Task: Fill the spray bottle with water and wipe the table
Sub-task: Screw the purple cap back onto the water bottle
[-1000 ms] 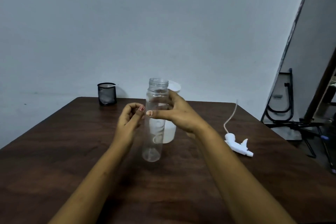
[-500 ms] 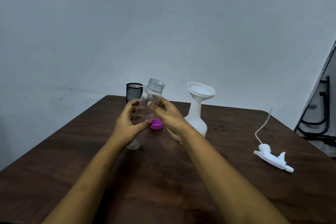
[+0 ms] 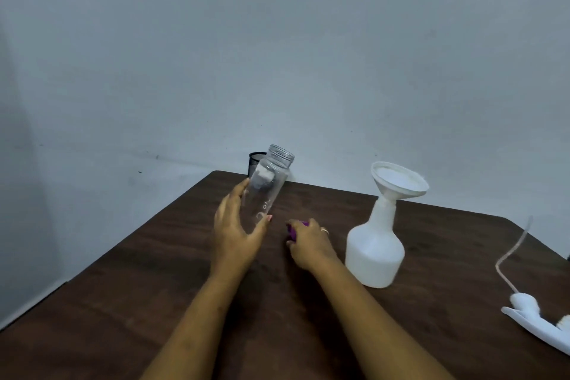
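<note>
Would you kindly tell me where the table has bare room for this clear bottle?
The near-left table, on this side of the left hand, is bare, as is the strip between white spray bottle and trigger head. Crowded: the middle, with clear bottle, purple cap and right hand.

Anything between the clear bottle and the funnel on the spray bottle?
Nothing upright. Only the right hand, gripping the purple cap low on the table, lies between clear bottle and funnel.
</note>
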### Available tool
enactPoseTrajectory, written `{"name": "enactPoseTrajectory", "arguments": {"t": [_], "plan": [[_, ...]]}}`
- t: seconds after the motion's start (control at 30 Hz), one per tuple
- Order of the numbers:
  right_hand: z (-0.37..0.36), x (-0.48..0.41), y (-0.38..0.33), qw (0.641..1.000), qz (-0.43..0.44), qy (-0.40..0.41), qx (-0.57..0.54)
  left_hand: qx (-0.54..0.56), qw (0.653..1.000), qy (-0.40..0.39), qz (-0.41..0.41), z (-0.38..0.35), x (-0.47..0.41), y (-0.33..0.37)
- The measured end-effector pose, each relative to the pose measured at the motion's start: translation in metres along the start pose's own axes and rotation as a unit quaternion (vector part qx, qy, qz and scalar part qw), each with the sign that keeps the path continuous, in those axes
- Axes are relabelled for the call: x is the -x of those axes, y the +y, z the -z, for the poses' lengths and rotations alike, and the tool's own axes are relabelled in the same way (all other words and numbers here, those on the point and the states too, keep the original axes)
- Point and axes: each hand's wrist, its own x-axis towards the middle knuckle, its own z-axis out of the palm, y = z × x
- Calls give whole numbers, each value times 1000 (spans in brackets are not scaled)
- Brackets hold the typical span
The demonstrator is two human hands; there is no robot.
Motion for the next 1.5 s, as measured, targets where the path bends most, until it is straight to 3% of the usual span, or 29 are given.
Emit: {"name": "enactPoseTrajectory", "arguments": {"t": [0.17,0.27,0.37,0.5,0.67,0.9,1.03,1.17,1.33,1.5], "plan": [[11,0,-5,1000,-9,-3,1,-2,1000,3,-7,-3,2,0],[31,3,-9,994,-1,2,-109,-6,1000,-3,-24,-5,3,3],[70,9,-12,972,36,87,-217,-5,1000,4,-28,-5,3,6],[117,21,-19,880,62,186,-433,3,1000,8,-30,-3,5,12],[125,25,-29,769,110,130,-616,1,999,-5,-44,-6,6,14],[109,16,-26,805,159,115,-560,-5,998,-15,-54,-7,5,11],[110,16,-24,801,190,123,-554,-41,995,-32,-88,-7,6,9],[116,20,-21,821,216,115,-516,-50,993,-25,-104,-7,5,8],[122,26,-13,857,251,89,-441,-69,988,-43,-127,-4,6,12],[132,34,-9,868,297,38,-396,-79,985,-67,-137,-2,7,14]]}}
